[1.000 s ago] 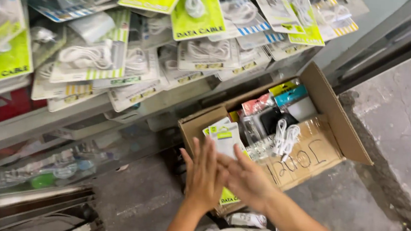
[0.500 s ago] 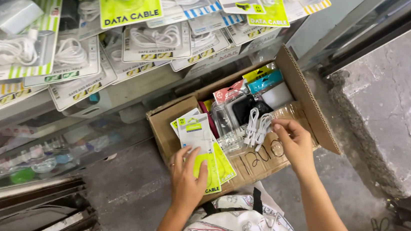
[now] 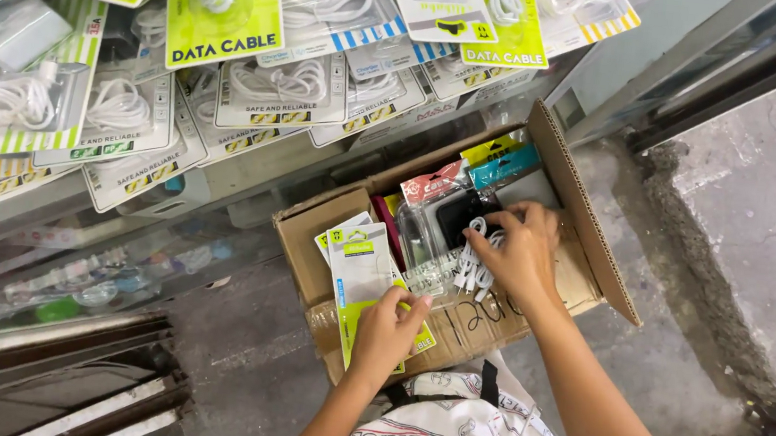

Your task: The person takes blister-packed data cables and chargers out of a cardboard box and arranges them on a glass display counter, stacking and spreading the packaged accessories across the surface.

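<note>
Fabric nearest the camera, a white printed bag with black strap point(image 3: 443, 432), sits low in frame between the forearms, seemingly hanging at the person's front so both hands stay free. Left hand point(image 3: 387, 327) is closed around a small stack of flat lime-green and white carded cable packs point(image 3: 366, 273), thumb on the front face and fingers behind, stack tilted upright and resting against the near wall of the open brown cardboard box point(image 3: 588, 209); held fanned like that the top card faces stay readable. Right hand point(image 3: 520, 250) reaches deeper into the box, fingers curled down loosely over a bunch of loose white cables with plugs point(image 3: 471, 264); touching for sure, but a firm grip cannot be told since the fingertips are hidden. Just left of the cables lies a clear plastic blister pack with a dark item inside point(image 3: 434, 227), and behind it red, yellow and teal carded packets point(image 3: 484, 161) stand on edge along the far side, filed upright so many fit. Box flaps stand open, right flap angled outward, which keeps the mouth wide. Box sits on a grey concrete floor point(image 3: 751, 187). Farthest up, rows of hanging white cable packs on green and white cards point(image 3: 227, 13) overlap on a display rack, hung by their tops so each front shows.
</note>
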